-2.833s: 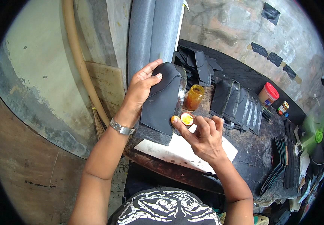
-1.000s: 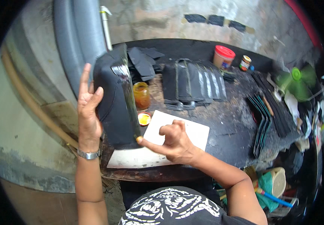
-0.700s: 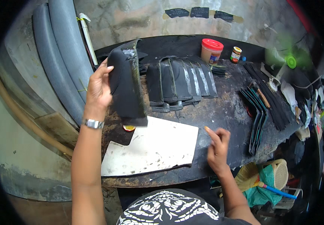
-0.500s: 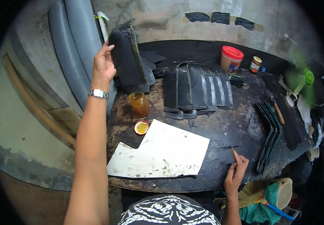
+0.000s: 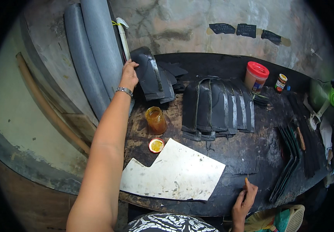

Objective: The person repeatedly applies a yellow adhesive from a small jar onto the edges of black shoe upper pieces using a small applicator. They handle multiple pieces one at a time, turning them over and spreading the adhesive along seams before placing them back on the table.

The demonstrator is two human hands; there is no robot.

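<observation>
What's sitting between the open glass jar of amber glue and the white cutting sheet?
In the head view, only the jar's round lid, holding yellow glue, lies between glass jar and white sheet.

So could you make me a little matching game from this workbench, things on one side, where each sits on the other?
Things:
1. amber jar
2. red-lidded tub
3. white board
4. black curved piece

Places:
A. flat at the near edge of the bench
B. far right, near the wall
C. under the left hand, at the far left corner
D. just beyond the small yellow lid

Pairs: 1-D, 2-B, 3-A, 4-C
</observation>
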